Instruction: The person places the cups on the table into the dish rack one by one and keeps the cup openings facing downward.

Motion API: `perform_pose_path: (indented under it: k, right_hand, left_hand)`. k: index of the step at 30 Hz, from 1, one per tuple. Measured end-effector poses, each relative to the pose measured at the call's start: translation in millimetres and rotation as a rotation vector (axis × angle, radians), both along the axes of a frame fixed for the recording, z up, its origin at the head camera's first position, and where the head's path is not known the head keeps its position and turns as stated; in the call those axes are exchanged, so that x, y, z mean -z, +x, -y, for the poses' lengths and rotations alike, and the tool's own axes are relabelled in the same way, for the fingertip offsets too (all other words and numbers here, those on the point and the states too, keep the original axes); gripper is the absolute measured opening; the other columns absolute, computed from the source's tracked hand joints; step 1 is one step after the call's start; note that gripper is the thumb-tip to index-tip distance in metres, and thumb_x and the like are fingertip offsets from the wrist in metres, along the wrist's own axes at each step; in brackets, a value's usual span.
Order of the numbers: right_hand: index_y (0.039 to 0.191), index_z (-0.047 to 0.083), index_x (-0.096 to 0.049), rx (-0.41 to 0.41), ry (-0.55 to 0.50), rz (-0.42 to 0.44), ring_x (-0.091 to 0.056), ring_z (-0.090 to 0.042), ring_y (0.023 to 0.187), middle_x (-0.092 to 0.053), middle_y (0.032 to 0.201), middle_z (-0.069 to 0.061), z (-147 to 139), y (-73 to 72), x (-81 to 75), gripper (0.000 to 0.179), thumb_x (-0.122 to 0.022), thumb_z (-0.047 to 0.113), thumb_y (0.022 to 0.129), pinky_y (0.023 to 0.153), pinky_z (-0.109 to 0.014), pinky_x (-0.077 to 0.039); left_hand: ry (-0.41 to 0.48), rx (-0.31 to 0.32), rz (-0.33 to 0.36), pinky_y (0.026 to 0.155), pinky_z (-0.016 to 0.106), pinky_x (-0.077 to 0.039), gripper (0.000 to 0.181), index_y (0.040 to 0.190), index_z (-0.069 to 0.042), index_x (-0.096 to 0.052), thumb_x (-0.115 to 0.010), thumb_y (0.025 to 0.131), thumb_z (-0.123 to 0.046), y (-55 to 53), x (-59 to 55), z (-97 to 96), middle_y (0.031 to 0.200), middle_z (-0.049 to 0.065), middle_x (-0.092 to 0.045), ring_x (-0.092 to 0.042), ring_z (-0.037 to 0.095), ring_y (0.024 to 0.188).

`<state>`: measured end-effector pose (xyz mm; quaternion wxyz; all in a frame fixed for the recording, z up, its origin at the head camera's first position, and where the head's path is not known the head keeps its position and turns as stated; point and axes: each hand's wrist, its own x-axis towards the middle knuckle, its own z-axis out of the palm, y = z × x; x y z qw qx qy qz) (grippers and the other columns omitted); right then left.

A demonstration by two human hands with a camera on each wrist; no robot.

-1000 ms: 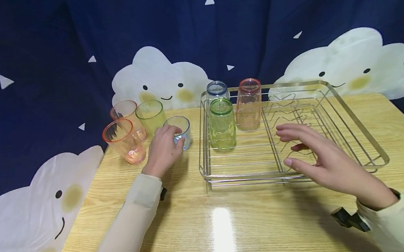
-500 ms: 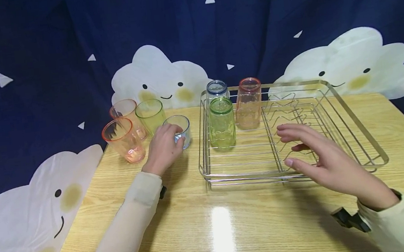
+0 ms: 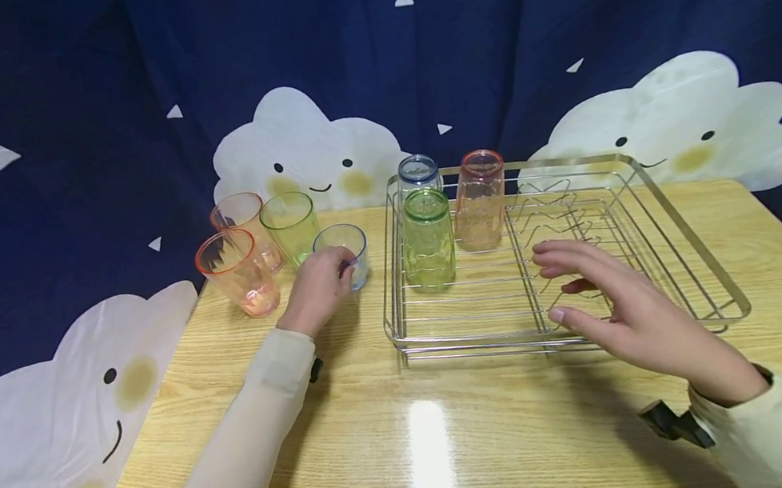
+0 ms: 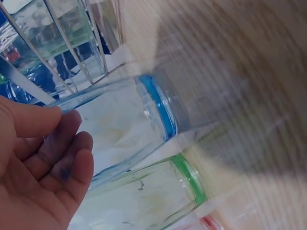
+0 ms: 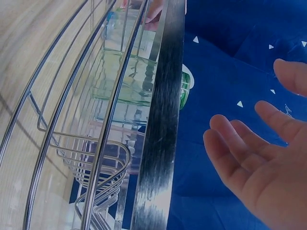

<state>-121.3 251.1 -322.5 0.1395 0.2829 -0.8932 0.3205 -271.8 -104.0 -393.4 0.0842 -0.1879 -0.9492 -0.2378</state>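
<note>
My left hand (image 3: pixel 316 289) is at the near left rim of a blue-rimmed drinking glass (image 3: pixel 359 268), fingers bent and thumb drawn close to them in a pinch. This glass stands upright on the table, and its blue base shows in the left wrist view; the hand hides part of its rim. Just behind it are a green glass (image 3: pixel 290 223) and two orange glasses (image 3: pixel 238 273), all mouth up. My right hand (image 3: pixel 623 306) hovers over the front right of a wire dish rack (image 3: pixel 474 339), holding nothing, fingers loosely bent and thumb apart.
Inside the rack, toward its left, a green glass (image 3: pixel 429 248), a blue glass (image 3: pixel 419 170) and a red-rimmed glass (image 3: pixel 482 205) stand upside down. Wavy wire dividers (image 3: pixel 551 218) run along its right half. A dark blue curtain (image 3: pixel 469 42) hangs behind the wooden table (image 3: pixel 356 449).
My left hand has dipped slightly at the blue glass, its fingers and thumb coming closer together at the rim. The right hand has stayed in place over the rack.
</note>
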Motion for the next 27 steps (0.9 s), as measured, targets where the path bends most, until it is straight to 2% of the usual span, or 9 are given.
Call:
perform_pose_path:
  k: [4, 10, 16, 27]
  right_hand:
    - [0.144, 0.020, -0.050, -0.005, 0.006, -0.009, -0.054, 0.003, 0.119, -0.049, 0.147, -0.001, -0.2, -0.1, 1.0, 0.066, -0.072, -0.001, 0.085, 0.089, -0.010, -0.049]
    - [0.142, 0.016, -0.051, -0.014, 0.009, -0.016, -0.057, 0.000, 0.118, -0.049, 0.147, -0.004, -0.6, 0.1, 3.0, 0.065, -0.072, -0.003, 0.084, 0.089, -0.012, -0.051]
    - [0.143, 0.016, -0.051, -0.014, 0.002, -0.014, -0.058, 0.002, 0.117, -0.049, 0.148, -0.003, -1.3, 1.4, 4.2, 0.065, -0.072, -0.003, 0.084, 0.088, -0.014, -0.052]
    - [0.143, 0.016, -0.051, -0.008, -0.001, -0.015, -0.058, 0.002, 0.116, -0.049, 0.147, -0.003, -2.4, 1.8, 6.7, 0.066, -0.073, -0.003, 0.084, 0.087, -0.013, -0.051]
  left_hand:
    - [0.012, 0.001, 0.007, 0.080, 0.040, -0.058, 0.017, 0.107, -0.002, -0.071, -0.060, 0.096, -0.007, -1.0, -0.5, -0.1, 0.106, 0.014, -0.074, -0.071, 0.027, 0.091]
    - [0.004, -0.014, 0.003, 0.082, 0.041, -0.058, 0.018, 0.108, -0.003, -0.072, -0.060, 0.096, -0.009, -2.4, 0.9, -0.4, 0.105, 0.013, -0.074, -0.071, 0.027, 0.093]
    - [-0.011, -0.020, 0.000, 0.082, 0.040, -0.058, 0.019, 0.108, -0.003, -0.073, -0.061, 0.096, -0.010, -2.1, 2.5, -0.1, 0.104, 0.013, -0.074, -0.070, 0.027, 0.093]
    - [-0.021, -0.011, -0.003, 0.085, 0.040, -0.058, 0.017, 0.106, -0.003, -0.074, -0.063, 0.095, -0.010, -0.6, 3.8, 0.9, 0.103, 0.013, -0.073, -0.070, 0.027, 0.095]
